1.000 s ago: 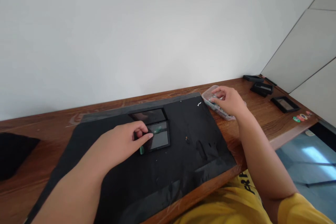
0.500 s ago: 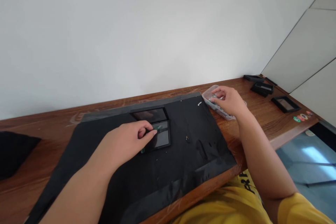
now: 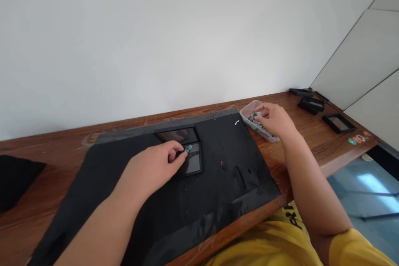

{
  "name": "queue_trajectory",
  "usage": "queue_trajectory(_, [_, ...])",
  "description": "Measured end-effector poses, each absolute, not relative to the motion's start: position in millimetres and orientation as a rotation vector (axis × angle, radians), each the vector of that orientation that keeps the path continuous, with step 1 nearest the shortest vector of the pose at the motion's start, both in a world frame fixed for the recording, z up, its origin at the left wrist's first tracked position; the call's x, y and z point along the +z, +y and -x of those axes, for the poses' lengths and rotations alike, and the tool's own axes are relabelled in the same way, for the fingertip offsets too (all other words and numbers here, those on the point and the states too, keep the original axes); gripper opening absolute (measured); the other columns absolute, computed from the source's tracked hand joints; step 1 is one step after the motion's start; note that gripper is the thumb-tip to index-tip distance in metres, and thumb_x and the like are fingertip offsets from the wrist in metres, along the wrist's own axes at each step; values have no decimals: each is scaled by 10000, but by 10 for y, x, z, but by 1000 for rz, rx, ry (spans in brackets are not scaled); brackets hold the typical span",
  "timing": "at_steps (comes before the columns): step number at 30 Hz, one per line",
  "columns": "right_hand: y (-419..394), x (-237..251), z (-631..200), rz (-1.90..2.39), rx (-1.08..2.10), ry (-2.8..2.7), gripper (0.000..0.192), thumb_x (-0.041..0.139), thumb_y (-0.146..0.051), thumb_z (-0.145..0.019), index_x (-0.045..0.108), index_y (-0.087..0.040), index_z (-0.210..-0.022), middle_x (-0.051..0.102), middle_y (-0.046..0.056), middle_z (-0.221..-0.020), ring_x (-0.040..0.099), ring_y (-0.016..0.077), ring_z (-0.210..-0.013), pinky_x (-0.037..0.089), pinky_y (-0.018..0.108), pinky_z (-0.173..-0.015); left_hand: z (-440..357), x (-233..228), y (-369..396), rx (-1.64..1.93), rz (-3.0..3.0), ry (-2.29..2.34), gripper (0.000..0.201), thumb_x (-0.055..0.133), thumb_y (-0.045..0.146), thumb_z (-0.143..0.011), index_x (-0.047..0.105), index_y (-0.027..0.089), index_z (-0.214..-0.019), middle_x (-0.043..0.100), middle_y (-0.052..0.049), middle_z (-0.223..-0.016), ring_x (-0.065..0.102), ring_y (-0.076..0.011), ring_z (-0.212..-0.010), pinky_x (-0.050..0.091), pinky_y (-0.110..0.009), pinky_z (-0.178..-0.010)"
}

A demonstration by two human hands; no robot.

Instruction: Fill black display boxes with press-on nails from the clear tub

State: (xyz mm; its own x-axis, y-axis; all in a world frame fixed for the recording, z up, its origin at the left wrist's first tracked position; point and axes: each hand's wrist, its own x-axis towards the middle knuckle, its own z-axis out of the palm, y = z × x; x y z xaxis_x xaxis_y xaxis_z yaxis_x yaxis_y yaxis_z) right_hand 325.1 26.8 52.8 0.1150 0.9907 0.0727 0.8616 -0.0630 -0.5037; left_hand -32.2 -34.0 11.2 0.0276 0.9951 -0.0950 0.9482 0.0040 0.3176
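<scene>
**Item 1, small green piece** (image 3: 188,148). Pinched between the thumb and forefinger of your left hand (image 3: 156,166). It sits just over the near half of the open black hinged display case with a glossy film window (image 3: 190,163), at its far left corner; whether it touches the film cannot be told. Too small to read a shape with confidence: it looks slightly elongated, long axis running left to right across the view, free end pointing right, away from your fingertips.

**Item 2, display case.** Lies opened flat on the black rectangular mat (image 3: 218,174) that covers the brown wooden worktop (image 3: 311,141). Far half (image 3: 178,135) hinged back toward the wall. No other piece shows on either film.

**Item 3, clear plastic tub of mixed small pieces** (image 3: 249,110). Stands just off the mat's far right corner. Your right hand (image 3: 276,121) rests in it, fingers curled down among the pieces; whether they grip one cannot be told.

**Progress, as judged.** One piece is lifted and brought to the case but not set down; placing it and closing the case appear left to do. The tub holds many pieces.

**Also present.** Several black cases (image 3: 311,104) at the far right of the worktop; a dark cloth (image 3: 15,181) at the left.
</scene>
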Motion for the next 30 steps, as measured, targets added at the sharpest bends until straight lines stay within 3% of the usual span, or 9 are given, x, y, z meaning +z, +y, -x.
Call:
queue_trajectory(15, [227,520,-3216,2030,363,-1824,350,818,-357,-951,823,-232,-1278,888,126,-1144,804,375,-1161,601,477,-923,349,115,-338,157,-1911,1931,318,533,572,-837,711,309,-818,638,-23,-698,610,-249,-630,401,-370,-605])
queue_trajectory(23, [201,496,-3165,2017,353,-1840,354,789,-390,-977,833,-229,-1289,882,131,-1140,812,353,-1092,587,449,-887,287,61,-362,324,-1978,1941,488,622,680,-822,775,280,-1056,767,-68,-930,712,-301,-813,538,-396,-735])
queue_trajectory(30, [201,485,-3163,1999,332,-1846,340,785,-415,-986,833,-241,-1274,879,123,-1142,812,344,-1070,580,433,-862,244,36,-362,364,-2045,1869,348,567,561,-900,771,284,-953,770,-84,-950,702,-304,-861,537,-394,-735])
